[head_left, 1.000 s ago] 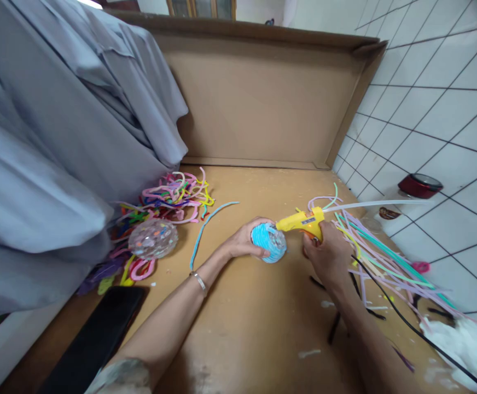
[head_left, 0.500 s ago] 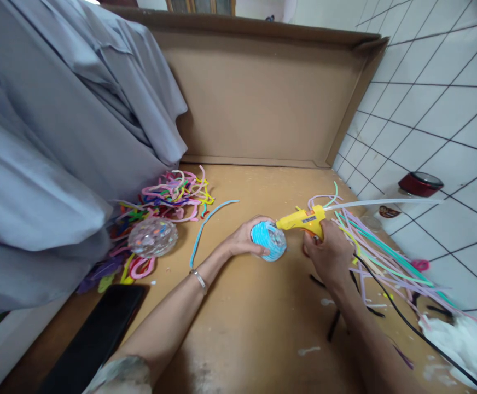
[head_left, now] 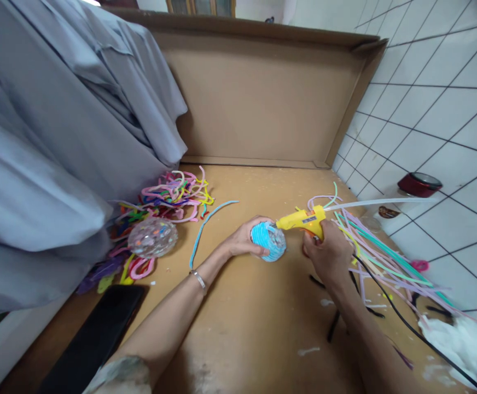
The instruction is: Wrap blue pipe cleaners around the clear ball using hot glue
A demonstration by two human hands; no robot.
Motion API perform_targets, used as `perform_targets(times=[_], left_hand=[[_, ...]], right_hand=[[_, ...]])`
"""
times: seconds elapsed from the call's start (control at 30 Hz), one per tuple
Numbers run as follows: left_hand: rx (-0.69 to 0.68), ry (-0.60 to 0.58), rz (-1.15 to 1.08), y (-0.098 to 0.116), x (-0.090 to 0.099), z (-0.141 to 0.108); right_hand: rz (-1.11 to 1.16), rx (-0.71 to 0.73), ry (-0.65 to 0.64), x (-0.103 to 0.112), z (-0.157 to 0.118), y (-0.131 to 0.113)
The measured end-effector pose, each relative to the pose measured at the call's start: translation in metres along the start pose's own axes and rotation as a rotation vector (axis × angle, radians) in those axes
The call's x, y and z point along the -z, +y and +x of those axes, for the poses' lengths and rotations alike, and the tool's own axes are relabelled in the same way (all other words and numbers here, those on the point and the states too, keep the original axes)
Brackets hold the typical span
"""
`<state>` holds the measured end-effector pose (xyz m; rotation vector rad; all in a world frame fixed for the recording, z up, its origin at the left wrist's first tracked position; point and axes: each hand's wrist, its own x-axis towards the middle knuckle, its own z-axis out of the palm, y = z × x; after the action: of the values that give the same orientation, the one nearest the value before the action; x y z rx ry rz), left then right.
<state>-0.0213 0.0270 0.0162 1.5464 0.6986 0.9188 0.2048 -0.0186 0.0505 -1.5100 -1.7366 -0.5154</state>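
Observation:
My left hand [head_left: 244, 238] is closed around a small rounded clear piece wrapped in blue pipe cleaner [head_left: 268, 243], a little above or on the table. Part of its clear side shows on the right. In my right hand [head_left: 329, 246] is a yellow hot glue gun [head_left: 302, 220], its nozzle at the upper right edge of the wrapped piece. I cannot tell whether the tip touches it. A long clear glue stick [head_left: 380, 203] sticks out of the gun's back. One loose blue pipe cleaner [head_left: 201, 232] lies curved beside my left wrist.
At left are a pile of coloured pipe cleaners [head_left: 176, 191], a clear dotted bowl-like piece [head_left: 153, 237] and a black phone-like slab [head_left: 94, 339]. Straight pipe cleaners [head_left: 390, 251], a black cord [head_left: 402, 317] and white fluff [head_left: 464, 342] lie right. A cardboard panel [head_left: 259, 98] stands behind.

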Motion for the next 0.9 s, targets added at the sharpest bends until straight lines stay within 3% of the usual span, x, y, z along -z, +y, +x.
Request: perform_targets(times=[0.2, 0.43, 0.7, 0.83, 0.9], left_hand=[[0.003, 0.002, -0.003, -0.001, 0.001, 0.0], [0.002, -0.002, 0.026, -0.003, 0.003, 0.0], [0.019, 0.019, 0.069, 0.004, 0.002, -0.002], [0.002, 0.016, 0.087, 0.0, 0.003, -0.001], [-0.008, 0.009, 0.097, -0.004, 0.003, 0.001]], right_hand=[[0.047, -0.007, -0.02, 0.0, -0.001, 0.0], [-0.061, -0.225, -0.054, -0.011, -0.001, 0.02], [-0.356, -0.241, -0.32, -0.041, -0.018, 0.043], [-0.482, -0.168, -0.434, -0.037, -0.02, 0.037], [-0.525, -0.148, -0.43, -0.03, -0.017, 0.031]])
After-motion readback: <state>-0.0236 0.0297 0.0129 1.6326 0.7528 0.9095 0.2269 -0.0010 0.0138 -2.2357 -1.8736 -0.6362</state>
